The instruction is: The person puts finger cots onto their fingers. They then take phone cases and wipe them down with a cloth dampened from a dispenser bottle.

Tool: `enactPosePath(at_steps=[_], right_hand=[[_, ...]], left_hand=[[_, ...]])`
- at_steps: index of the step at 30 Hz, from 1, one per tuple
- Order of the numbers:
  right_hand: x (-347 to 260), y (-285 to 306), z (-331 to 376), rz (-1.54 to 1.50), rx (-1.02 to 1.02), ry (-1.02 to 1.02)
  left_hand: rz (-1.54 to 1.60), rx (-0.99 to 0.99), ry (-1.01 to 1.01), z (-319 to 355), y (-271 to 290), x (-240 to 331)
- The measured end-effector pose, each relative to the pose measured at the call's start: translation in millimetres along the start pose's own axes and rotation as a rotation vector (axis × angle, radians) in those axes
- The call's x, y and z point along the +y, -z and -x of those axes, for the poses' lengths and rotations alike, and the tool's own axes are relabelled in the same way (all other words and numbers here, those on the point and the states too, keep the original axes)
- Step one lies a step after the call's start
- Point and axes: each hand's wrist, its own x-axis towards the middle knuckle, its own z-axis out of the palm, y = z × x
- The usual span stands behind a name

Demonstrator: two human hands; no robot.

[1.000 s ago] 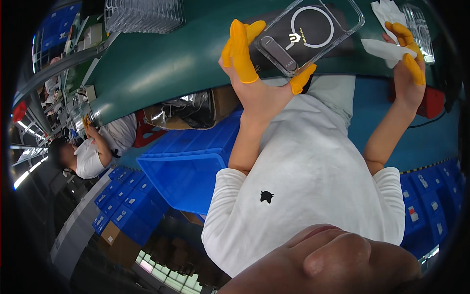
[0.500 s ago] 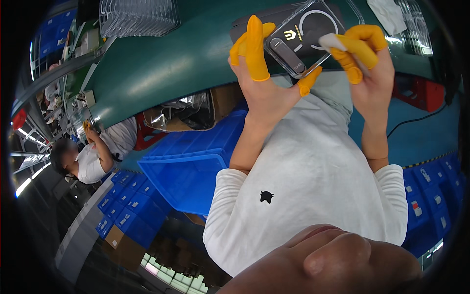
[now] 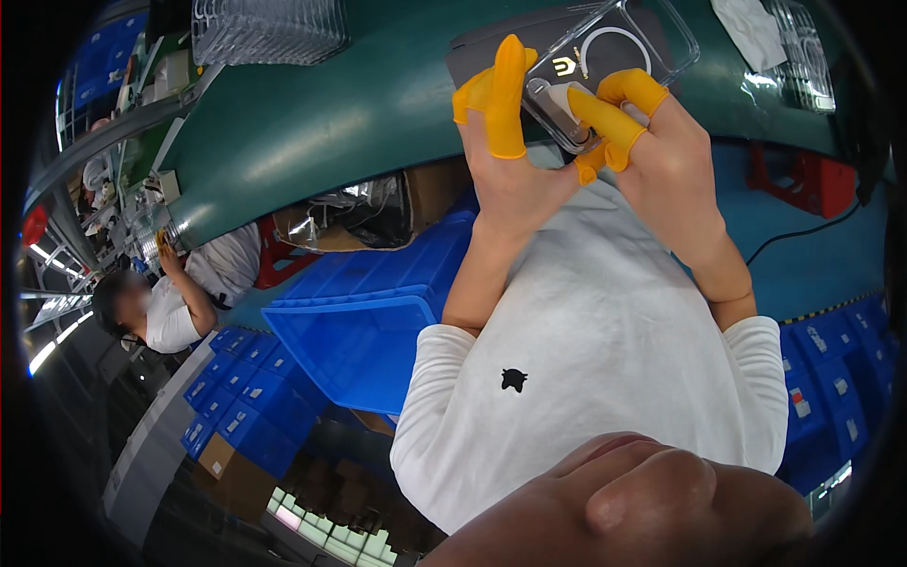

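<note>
My left hand, with yellow finger cots, holds a clear phone case with a white ring on its back, over the green table. My right hand, also in yellow finger cots, pinches a small white wipe and presses it against the case's lower end. Both hands meet at the case, just above my white shirt.
A white cloth and a stack of clear plastic trays lie at the table's far right, with more clear trays at the far left. A blue bin stands under the table. Another person works at the left.
My right hand has come in from the right with the white wipe and now presses it on the case. My left hand has kept hold of the case, turning it slightly.
</note>
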Motion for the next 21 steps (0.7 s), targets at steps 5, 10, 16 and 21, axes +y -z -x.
enactPosePath(at_steps=[5,10,16,21], right_hand=[[4.7,0.5,0.5,0.042,-0.024,-0.035],[-0.6,14.3,8.8,0.066,-0.086,-0.030],[16.7,34.6,9.2,-0.178,-0.113,-0.099],[50.8,44.0,18.9,-0.084,0.083,-0.210]], left_hand=[[0.007,-0.014,-0.018,1.3,-2.3,0.2],[0.025,-0.026,0.000,-5.2,0.7,-3.4],[0.063,0.040,0.032,-4.3,1.4,-6.6],[-0.094,0.029,-0.010,-8.7,10.2,-8.6]])
